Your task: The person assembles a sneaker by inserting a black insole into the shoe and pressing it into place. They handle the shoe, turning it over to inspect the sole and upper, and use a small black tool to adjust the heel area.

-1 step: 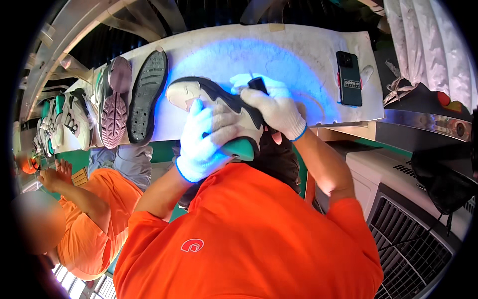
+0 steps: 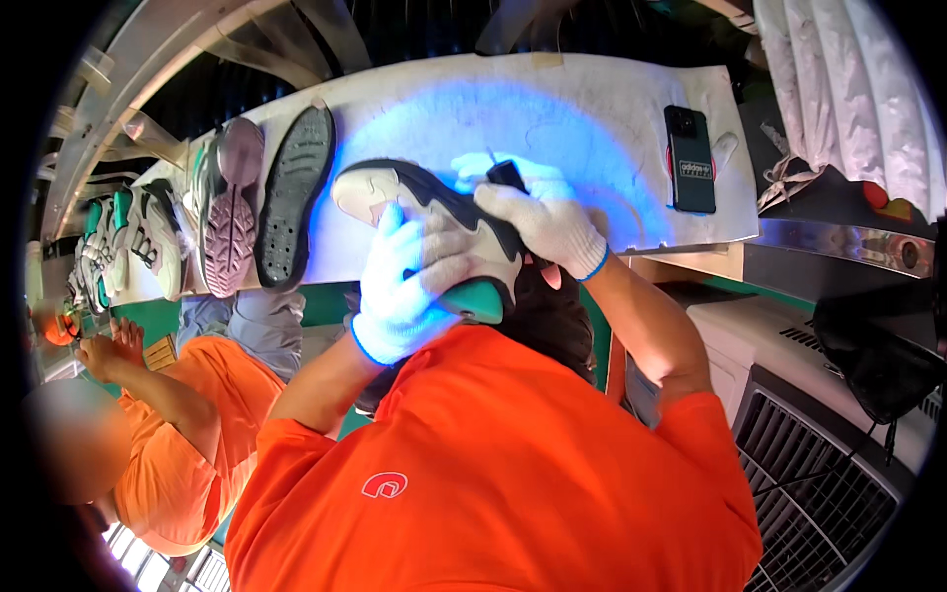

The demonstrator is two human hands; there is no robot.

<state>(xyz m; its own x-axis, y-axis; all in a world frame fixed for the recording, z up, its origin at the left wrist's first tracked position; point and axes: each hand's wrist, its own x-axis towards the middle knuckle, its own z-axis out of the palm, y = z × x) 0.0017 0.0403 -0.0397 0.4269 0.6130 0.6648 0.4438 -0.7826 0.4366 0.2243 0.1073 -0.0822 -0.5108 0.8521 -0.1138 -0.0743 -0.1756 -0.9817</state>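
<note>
My left hand (image 2: 406, 286), in a white knit glove, grips a sneaker (image 2: 397, 180) in white, dark grey and green from its near side. The sneaker is tilted over the bench edge, close to my body. My gloved right hand (image 2: 543, 219) is closed at its far side around a short black tool (image 2: 506, 176) with a thin tip pointing up. The tool's lower part and the tips of the right fingers are hidden or washed out by blue light. A small pink piece shows just below the right hand.
On the white-covered bench (image 2: 449, 104) stand a dark grey sole (image 2: 298, 187), a pinkish sole (image 2: 229, 227) and several sneakers (image 2: 158, 237) at left. A black phone (image 2: 689, 158) lies at right. A co-worker in orange (image 2: 197, 434) sits at left. A grilled machine (image 2: 809, 474) stands at right.
</note>
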